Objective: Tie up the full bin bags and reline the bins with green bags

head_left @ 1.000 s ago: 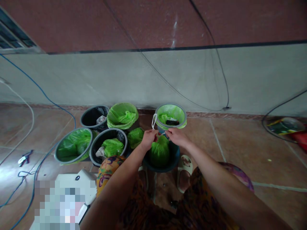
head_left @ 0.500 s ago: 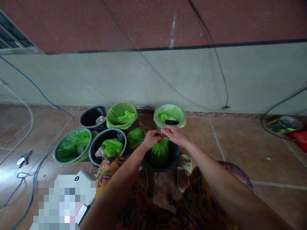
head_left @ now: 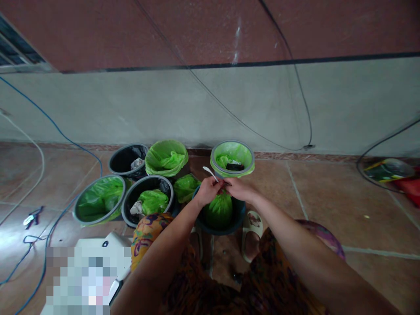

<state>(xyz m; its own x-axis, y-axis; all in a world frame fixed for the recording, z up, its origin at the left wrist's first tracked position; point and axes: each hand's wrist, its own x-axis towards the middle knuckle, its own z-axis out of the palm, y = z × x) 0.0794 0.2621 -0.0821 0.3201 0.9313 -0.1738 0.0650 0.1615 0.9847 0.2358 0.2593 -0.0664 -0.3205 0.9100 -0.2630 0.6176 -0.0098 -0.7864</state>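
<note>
A bulging green plastic bag [head_left: 219, 212] with a gathered top stands in a dark bin [head_left: 241, 221] between my feet. My left hand [head_left: 209, 190] is closed in a pinch at the bag's neck. From its fingers a thin white strip [head_left: 209, 171] sticks up and to the left. My right hand [head_left: 239, 189] meets it from the other side, fingers closed at the top of the bag. A bit of pinkish red shows between the hands. The fingertips partly hide the neck, so how the strip runs around it cannot be made out.
Several lined bins stand to the left, including a green-lined bin [head_left: 100, 199] and a black-lined bin [head_left: 147, 199]. Another green-lined bin [head_left: 232, 146] stands by the wall. A blue cable [head_left: 65, 135] crosses the floor. A white object [head_left: 114, 249], partly pixelated, lies at lower left.
My right hand has come down and closed at the bag's neck, beside my left hand. The white strip now stands up clearly from between the fingers. The bins have not moved.
</note>
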